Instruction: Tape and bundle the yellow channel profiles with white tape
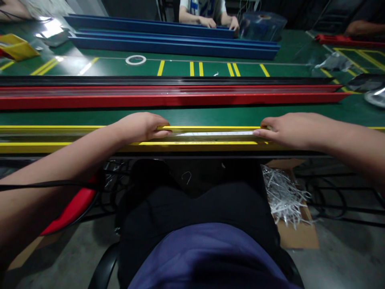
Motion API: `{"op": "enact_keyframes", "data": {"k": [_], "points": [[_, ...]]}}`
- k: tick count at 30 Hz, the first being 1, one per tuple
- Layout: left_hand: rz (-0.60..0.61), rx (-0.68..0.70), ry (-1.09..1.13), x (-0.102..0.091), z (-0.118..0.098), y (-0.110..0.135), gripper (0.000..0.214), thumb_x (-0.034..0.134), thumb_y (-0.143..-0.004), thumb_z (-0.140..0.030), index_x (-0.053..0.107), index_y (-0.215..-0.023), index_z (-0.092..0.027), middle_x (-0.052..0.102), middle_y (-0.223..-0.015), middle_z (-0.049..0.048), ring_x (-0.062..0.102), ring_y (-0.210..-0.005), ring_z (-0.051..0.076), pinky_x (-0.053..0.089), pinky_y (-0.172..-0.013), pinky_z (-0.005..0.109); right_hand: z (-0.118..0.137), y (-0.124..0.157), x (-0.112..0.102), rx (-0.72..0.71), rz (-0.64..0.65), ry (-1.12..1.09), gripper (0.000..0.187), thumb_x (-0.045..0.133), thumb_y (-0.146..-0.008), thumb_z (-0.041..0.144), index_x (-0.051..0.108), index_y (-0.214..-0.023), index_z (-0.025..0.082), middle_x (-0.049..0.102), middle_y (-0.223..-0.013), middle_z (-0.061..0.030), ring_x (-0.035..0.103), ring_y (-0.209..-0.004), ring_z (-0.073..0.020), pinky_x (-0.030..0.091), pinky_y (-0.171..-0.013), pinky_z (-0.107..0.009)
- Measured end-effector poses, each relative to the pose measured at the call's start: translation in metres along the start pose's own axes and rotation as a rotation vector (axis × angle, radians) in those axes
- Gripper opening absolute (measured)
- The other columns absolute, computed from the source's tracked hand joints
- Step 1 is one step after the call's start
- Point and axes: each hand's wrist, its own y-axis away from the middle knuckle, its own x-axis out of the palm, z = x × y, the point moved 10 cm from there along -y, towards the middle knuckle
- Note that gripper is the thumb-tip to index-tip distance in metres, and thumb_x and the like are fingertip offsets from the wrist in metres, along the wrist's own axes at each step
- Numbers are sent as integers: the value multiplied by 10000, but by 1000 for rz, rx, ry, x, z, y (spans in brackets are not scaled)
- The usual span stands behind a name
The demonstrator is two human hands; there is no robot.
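A long yellow profile [210, 147] with a channel along it lies across the near edge of the table. A thin white strip [216, 133] shows inside the channel between my hands. My left hand [144, 127] is closed on the far wall of the profile, its thumb inside the channel near the strip's left part. Further right, my right hand [290, 128] grips the same wall, with its thumb against the strip and its fingers curled over the far side. The fingertips behind the wall are partly hidden.
Beyond lie a red profile [180, 99], a black profile [180, 81] and blue profiles [180, 47] on the green table [105, 68]. A white ring [135, 60] rests there too. Across the table, a person's hands [207, 22] touch a blue profile. A cardboard box [303, 237] with white scraps stands below.
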Motion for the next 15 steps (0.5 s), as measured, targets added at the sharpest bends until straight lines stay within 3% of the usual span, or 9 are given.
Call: {"op": "enact_keyframes", "data": {"k": [5,8,12,15], "points": [[21,-30,-5,0,1,0,523,397,-1039,-589,731,-1073,-189,716,-943,96,631,-787,212,382,-679,311,-3,-6,8,49,26,-16,894,340,-847,956,728,-1264,267,745,-1127,-177,690,-974,-433,526,-842,-550],[34,-62,-4,1,2,-1,539,408,-1026,-612,743,-1110,-197,729,-978,98,640,-814,220,389,-696,310,1,-11,11,-47,85,-93,856,406,-853,918,713,-1288,247,723,-1248,-172,686,-1066,-422,538,-929,-550],[46,-77,0,3,5,-1,553,414,-1018,-629,756,-1147,-214,744,-1007,97,654,-847,229,406,-723,311,2,-10,8,-159,167,-199,891,566,-763,917,671,-1354,259,681,-1371,-140,653,-1199,-407,555,-992,-488],[41,-86,6,3,7,0,545,422,-1018,-640,755,-1137,-226,752,-996,94,661,-829,230,406,-704,312,1,-5,7,-170,231,-271,856,466,-841,914,681,-1335,248,721,-1263,-130,674,-1130,-374,556,-962,-457]]}}
